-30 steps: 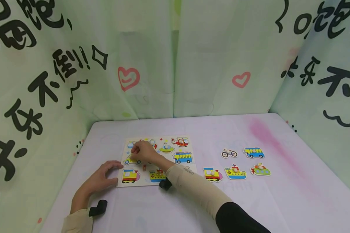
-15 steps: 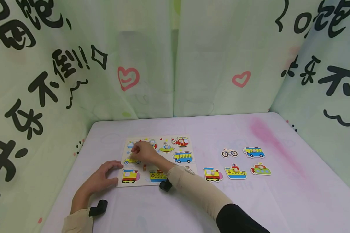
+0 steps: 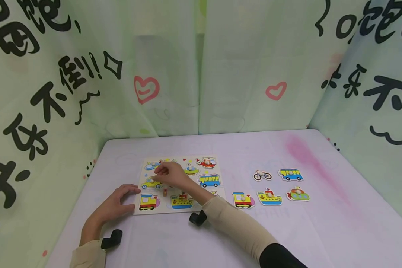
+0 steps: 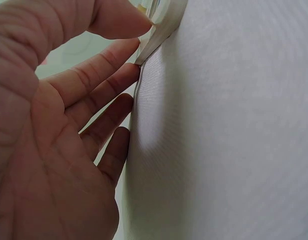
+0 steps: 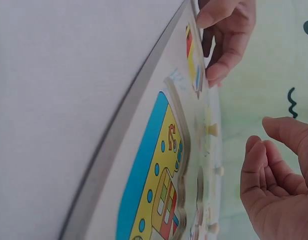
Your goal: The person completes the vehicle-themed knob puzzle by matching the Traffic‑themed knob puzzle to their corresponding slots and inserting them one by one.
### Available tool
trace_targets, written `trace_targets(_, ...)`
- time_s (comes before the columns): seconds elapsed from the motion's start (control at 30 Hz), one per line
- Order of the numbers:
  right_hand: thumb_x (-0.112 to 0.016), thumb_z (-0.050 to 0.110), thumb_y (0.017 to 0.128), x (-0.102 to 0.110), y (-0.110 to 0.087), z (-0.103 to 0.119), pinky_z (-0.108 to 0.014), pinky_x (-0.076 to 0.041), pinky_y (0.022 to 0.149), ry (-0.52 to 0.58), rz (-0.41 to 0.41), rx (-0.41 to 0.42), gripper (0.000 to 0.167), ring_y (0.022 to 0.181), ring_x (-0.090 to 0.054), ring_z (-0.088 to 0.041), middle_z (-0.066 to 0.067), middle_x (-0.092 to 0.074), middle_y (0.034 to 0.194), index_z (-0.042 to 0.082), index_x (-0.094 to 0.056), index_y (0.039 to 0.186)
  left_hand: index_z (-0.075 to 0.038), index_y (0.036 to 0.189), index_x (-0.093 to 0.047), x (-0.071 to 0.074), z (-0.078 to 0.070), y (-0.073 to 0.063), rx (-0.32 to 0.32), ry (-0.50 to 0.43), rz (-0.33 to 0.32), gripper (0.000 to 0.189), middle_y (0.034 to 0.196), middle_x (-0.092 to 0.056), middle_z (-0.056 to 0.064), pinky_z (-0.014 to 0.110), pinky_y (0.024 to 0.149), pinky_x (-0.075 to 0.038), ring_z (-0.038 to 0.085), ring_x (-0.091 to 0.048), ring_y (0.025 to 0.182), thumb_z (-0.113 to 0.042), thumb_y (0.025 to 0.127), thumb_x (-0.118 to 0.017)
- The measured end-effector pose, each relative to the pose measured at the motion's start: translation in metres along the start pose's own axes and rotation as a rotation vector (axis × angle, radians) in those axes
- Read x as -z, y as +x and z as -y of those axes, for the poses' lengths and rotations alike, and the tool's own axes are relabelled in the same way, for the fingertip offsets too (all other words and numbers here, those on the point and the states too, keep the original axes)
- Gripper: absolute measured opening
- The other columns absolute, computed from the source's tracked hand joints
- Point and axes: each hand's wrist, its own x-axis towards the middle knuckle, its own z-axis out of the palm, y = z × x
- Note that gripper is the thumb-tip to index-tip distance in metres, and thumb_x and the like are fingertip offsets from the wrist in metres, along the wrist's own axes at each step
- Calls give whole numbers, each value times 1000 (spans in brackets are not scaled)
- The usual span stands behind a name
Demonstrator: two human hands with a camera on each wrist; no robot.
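Board (image 3: 165, 209) on the surface (image 3: 321, 230), left hand (image 3: 115, 203) unclenched and touching its edge, right hand (image 3: 172, 175) empty, its grip apart near the yellow car (image 3: 150, 184) in the left column; we should brace the edge and lift clear of the knobs (image 5: 212, 130).

"Where was the board (image 3: 165, 208)?"
"Below your right hand (image 3: 175, 176); its left edge touched your left hand (image 3: 115, 204)."
"And the loose pieces (image 3: 269, 198)?"
"On the table (image 3: 167, 242), well right of your right hand."

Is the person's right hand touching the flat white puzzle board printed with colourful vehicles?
Apart: the right wrist view shows pale green backdrop cloth in the gap between the right hand and the puzzle board.
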Motion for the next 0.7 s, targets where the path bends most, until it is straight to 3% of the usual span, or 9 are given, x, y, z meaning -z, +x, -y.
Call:
trace_targets(0.2,-77,22,92,8,-14,2,-16,-50,74,40,7,16,27,82,-59,-10,3,-67,93,3,-71,110,-11,130,-62,-1,0,1,15,3,4,48,150,-47,21,70,115,-28,47,-34,143,-7,85,-75)
trace_targets(0.7,-75,21,93,28,-39,9,-19,-54,73,81,25,69,30,83,-62,-12,0,-68,96,1,-69,114,-11,131,-61,-1,-1,0,33,1,6,49,151,-45,21,70,115,-28,47,-33,143,-7,84,-75)
